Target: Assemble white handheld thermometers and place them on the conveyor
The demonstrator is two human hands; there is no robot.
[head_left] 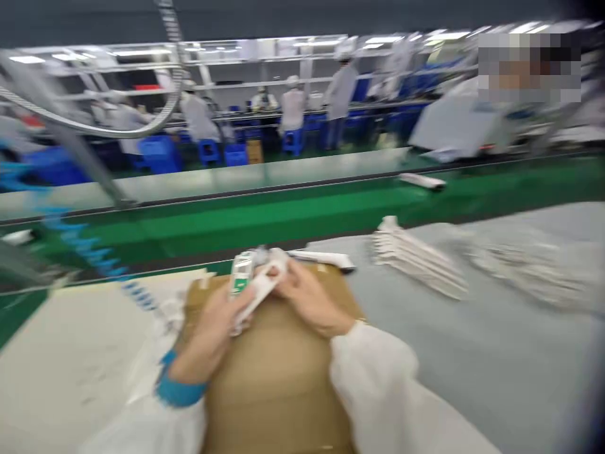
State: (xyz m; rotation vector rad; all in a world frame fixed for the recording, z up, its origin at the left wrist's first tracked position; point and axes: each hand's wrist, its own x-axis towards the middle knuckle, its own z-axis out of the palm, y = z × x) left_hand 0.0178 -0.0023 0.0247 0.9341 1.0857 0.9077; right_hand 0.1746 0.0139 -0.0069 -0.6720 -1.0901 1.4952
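My left hand (215, 325) is closed around a white plastic housing (242, 270) with a green part showing inside it. A long white plastic cover (259, 296) with a hole near its upper end slants between my two hands. My right hand (314, 301) is closed on the upper end of that cover, its fingertips partly hidden behind it. Both hands are over a brown cardboard sheet (278, 384). Just beyond my right hand lies another white elongated part (326, 258) with a dark end. Motion blur hides fine detail.
A row of white plastic parts (420, 261) lies on the grey bench at right, beside parts under clear plastic (529, 268). A blue coiled hose (89, 249) hangs at left. Beyond runs a green conveyor (283, 211) carrying a white part (422, 181). A person (463, 120) works opposite.
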